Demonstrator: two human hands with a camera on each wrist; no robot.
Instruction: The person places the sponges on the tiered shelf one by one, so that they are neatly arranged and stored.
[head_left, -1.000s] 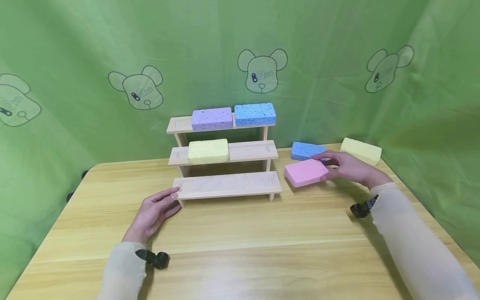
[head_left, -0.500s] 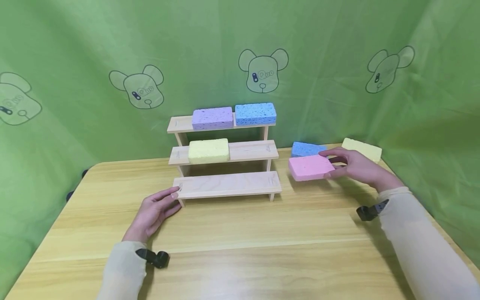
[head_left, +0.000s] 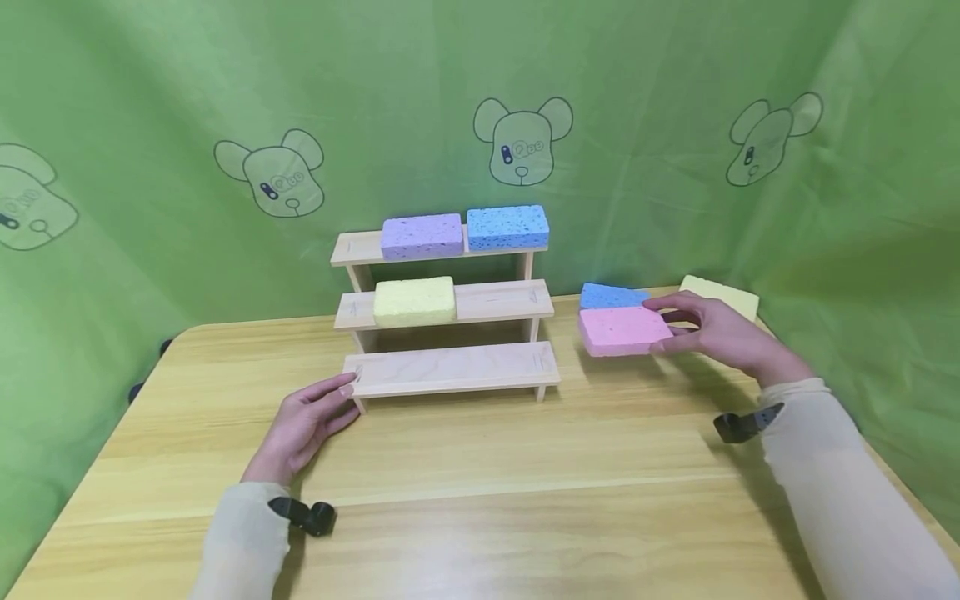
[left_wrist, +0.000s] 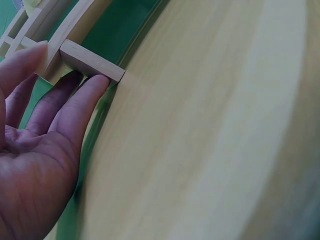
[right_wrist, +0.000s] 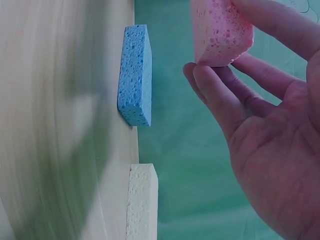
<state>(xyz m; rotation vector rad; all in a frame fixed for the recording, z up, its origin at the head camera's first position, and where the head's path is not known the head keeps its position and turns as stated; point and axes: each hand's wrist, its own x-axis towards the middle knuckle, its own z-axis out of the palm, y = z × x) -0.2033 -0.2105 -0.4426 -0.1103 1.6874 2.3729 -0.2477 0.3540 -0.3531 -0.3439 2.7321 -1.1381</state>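
In the head view my right hand (head_left: 712, 333) pinches a pink sponge (head_left: 624, 329) by its right end, thumb on the near side. The sponge is held above the table, overlapping a blue sponge (head_left: 609, 296) behind it. The right wrist view shows the pink sponge (right_wrist: 220, 32) between thumb and fingers. My left hand (head_left: 309, 423) holds the left end of the lowest step of a three-step wooden stand (head_left: 453, 371); its fingertips meet the step's leg (left_wrist: 92, 62) in the left wrist view. A yellow sponge (head_left: 415, 302) lies on the middle step.
A purple sponge (head_left: 422, 237) and another blue sponge (head_left: 507, 227) sit on the top step. At the back right, a second yellow sponge (head_left: 722, 295) is on the wooden table (head_left: 480, 517). Green cloth (head_left: 405, 83) hangs behind and along the sides.
My right hand has raised the pink sponge, moving it slightly back and to the right, so it now covers more of the blue sponge behind. The left hand stays on the stand.
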